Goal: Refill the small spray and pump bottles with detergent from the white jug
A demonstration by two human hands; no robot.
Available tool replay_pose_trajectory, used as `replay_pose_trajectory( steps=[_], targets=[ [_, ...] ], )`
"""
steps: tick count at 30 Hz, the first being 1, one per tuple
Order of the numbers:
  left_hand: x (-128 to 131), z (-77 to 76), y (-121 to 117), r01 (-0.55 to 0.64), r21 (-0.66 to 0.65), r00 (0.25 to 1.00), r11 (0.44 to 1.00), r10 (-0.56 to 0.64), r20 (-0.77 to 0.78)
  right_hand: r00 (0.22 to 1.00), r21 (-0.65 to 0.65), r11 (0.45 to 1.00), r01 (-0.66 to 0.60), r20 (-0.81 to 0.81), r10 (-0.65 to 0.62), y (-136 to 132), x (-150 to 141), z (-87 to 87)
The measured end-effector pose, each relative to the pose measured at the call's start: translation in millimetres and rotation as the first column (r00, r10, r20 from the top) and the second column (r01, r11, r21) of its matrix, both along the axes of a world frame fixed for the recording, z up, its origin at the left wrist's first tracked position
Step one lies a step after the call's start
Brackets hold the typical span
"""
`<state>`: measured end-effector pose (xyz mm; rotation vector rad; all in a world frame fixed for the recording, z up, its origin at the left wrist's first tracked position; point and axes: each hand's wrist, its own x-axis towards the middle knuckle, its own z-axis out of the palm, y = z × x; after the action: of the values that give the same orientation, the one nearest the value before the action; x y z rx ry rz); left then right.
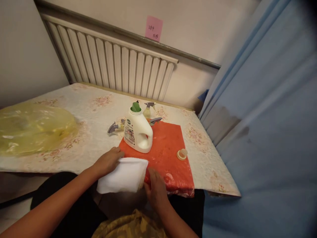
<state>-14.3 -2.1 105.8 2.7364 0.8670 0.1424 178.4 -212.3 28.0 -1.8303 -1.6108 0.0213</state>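
A folded white cloth (123, 175) lies at the table's front edge, its lower part hanging over. My left hand (109, 162) is closed on its upper left side. My right hand (157, 190) is closed at its right edge, over the red plastic sheet (168, 142); the exact finger contact is partly hidden. Just beyond the cloth a white handled jug (138, 132) stands upright on the red sheet. Something green (136, 106) sits in its mouth. A small translucent cap (182, 154) rests on the sheet to the right.
Behind the jug are several spray bottles, one upright (148, 110) and one with its grey trigger head (113, 128) low at the left. A yellow plastic bag (34, 127) covers the left of the flowered tablecloth (101, 100). A radiator (111, 62) backs the table; a blue curtain (267, 109) borders the right.
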Motion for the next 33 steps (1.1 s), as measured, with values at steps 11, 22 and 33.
replay_pose_trajectory(
  steps=[11,22,33],
  targets=[
    [-40,44.5,-85,0.248,-0.292,0.966,0.924,-0.214,0.144,0.972,-0.186,0.956,-0.229,-0.100,0.213,-15,-11,31.1],
    [-19,50.7,-106,0.239,-0.451,0.963,0.860,-0.149,0.226,0.868,-0.138,0.964,-0.228,-0.477,0.137,-65,9,76.4],
    [69,63.6,-92,0.136,-0.358,0.935,0.924,0.000,0.355,0.747,-0.073,0.979,0.189,-0.637,-0.191,-55,98,91.3]
  ],
)
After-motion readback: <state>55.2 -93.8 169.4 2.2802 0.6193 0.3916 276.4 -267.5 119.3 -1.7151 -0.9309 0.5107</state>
